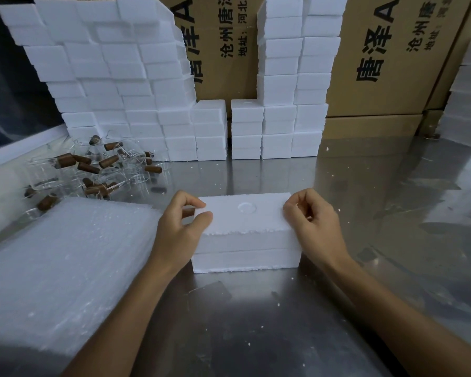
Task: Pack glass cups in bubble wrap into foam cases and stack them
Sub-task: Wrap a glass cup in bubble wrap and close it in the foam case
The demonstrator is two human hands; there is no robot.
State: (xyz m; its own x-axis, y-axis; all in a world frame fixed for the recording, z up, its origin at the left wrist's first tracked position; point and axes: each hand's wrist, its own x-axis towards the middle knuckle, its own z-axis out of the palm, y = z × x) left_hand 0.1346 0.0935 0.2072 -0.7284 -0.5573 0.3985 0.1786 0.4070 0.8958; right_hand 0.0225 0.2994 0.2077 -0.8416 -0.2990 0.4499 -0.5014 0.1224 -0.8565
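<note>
Bubble wrap stack [60,257] at worktop [365,240] left edge, glass cups [93,170] behind it. Left hand [180,227] grip pinches foam case [245,232] left end, mid-worktop; right hand [313,221] grip curled on its right end. Foam case stacks [152,104] along back edge.

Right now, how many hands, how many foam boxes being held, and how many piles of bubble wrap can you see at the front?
Hands: 2, the left hand and the right hand
Foam case held between them: 1
Bubble wrap pile: 1
Total: 4
</note>
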